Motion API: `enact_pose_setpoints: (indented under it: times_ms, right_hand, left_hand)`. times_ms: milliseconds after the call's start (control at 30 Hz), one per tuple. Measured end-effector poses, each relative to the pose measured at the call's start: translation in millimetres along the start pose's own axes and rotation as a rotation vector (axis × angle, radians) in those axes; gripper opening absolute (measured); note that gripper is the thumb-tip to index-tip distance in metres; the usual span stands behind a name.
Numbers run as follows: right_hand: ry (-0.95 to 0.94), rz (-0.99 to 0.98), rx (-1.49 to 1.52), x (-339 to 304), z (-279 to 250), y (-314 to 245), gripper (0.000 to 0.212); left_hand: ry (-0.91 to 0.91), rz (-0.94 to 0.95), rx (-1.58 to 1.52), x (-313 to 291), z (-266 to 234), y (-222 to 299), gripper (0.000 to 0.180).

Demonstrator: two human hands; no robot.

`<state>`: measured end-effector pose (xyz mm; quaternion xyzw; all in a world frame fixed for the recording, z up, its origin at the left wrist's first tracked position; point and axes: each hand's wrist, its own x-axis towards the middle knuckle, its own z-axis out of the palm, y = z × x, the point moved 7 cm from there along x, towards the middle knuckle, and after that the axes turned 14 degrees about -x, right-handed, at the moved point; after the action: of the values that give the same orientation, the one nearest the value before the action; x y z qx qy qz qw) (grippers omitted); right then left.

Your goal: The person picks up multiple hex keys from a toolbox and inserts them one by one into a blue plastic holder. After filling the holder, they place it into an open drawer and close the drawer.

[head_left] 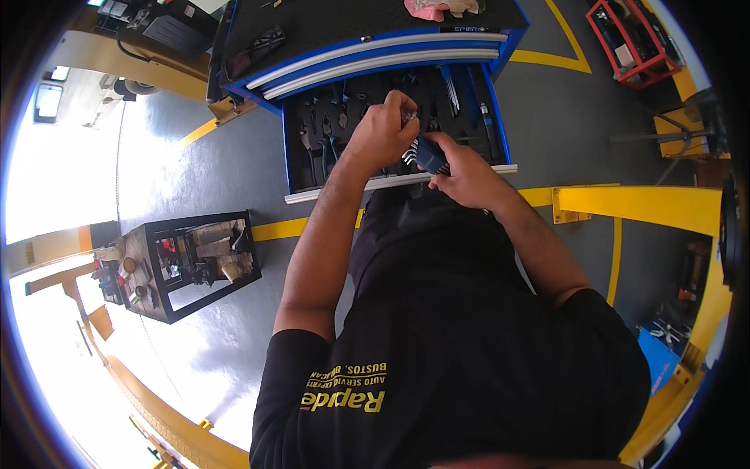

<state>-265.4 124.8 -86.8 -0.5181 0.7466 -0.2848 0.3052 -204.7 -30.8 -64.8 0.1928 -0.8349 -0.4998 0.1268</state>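
My right hand (462, 173) grips a dark blue holder of metal hex keys (426, 154) over the open drawer (394, 181) of a blue tool cabinet (500, 43). My left hand (384, 131) is closed around the top ends of the keys, pinching one of them. Both hands meet above the drawer's middle. The drawer's black foam tray holds pliers (320, 129) on the left and long tools (484, 125) on the right.
Two closed drawers with silver handles (375, 59) sit above the open one. A pink cloth (437, 8) lies on the cabinet top. A black open-frame cart (191, 262) with parts stands to the left. A yellow lift arm (641, 205) reaches in from the right; a red rack (629, 39) stands far right.
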Motion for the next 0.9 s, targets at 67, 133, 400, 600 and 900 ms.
enact_pose_setpoints:
  times_ms: [67, 133, 400, 600, 900]
  right_hand:
    - [-0.045, 0.007, 0.038, 0, 1, -2, 0.065]
    - [-0.063, 0.005, 0.122, 0, -2, -5, 0.066]
    - [-0.039, -0.063, 0.143, -15, -11, -17, 0.067]
    - [-0.119, -0.066, 0.278, -19, -10, -15, 0.064]
    - [-0.172, -0.102, 0.278, -17, -13, -13, 0.066]
  left_hand:
    - [0.015, -0.005, -0.047, -3, -3, 2, 0.035]
    - [0.042, 0.002, -0.043, -4, -12, 7, 0.034]
    - [-0.057, -0.085, -0.160, -22, -9, 20, 0.028]
    - [-0.108, -0.079, -0.186, -25, -8, 21, 0.022]
    - [-0.121, -0.045, -0.266, -26, -5, 1, 0.026]
